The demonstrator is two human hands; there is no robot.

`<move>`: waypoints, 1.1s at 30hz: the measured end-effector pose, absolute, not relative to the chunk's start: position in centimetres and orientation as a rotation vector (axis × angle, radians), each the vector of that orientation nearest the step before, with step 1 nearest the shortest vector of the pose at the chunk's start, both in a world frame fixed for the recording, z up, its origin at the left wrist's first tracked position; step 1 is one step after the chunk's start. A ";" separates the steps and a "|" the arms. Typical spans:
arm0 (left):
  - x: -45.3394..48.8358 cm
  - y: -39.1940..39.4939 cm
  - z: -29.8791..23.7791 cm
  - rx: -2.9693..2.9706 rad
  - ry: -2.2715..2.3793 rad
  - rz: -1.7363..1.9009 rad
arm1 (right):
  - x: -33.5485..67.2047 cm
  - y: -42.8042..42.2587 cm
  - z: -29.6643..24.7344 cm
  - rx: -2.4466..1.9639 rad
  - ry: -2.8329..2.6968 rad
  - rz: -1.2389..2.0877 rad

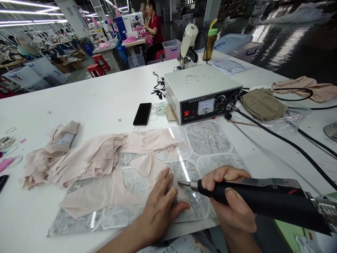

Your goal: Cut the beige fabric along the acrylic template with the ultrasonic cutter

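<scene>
My right hand (pixel 234 200) is wrapped around a black handheld ultrasonic spot-welding gun (pixel 258 196). Its metal tip points left and meets the edge of a thin beige fabric piece (pixel 158 168), though I cannot tell whether it presses down. My left hand (pixel 162 203) lies on that piece, fingers stretched out and thumb apart, holding it against a clear-topped, grey-patterned mat (pixel 123 214). Left of this hand a sheer beige cut piece (pixel 92 198) is spread out. Behind it runs a layered stack of beige fabric (pixel 92 158).
A welder control box (pixel 207 88) stands behind the mat, with a black cable (pixel 284 140) leading to the gun. Nearby are a phone (pixel 142 114), cord (pixel 160 109), brown card patterns (pixel 264 103) and a bottle (pixel 210 44). A person in red (pixel 154 30) sits at a sewing machine.
</scene>
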State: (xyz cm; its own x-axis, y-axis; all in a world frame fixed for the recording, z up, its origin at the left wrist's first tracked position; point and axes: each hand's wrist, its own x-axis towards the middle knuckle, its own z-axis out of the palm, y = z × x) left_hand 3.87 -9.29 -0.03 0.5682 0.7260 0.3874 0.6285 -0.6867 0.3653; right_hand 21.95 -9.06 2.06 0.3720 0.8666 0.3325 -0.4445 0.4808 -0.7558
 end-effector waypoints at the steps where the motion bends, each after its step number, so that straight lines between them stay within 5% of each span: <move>1: 3.9 -9.3 0.0 2.613 1.145 0.775 | 22.0 -9.1 2.1 -0.620 -0.808 0.909; 33: 3.8 -9.4 -0.5 2.572 1.155 0.782 | 20.6 -7.8 2.4 -0.662 -0.769 0.824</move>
State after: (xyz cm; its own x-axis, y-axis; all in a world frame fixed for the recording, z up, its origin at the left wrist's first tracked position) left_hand 3.77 -9.40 -0.53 0.5506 0.7431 0.3803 0.6289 -0.6689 0.3964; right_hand 20.57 -7.75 2.39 0.4498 0.8290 0.3322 -0.3883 0.5165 -0.7632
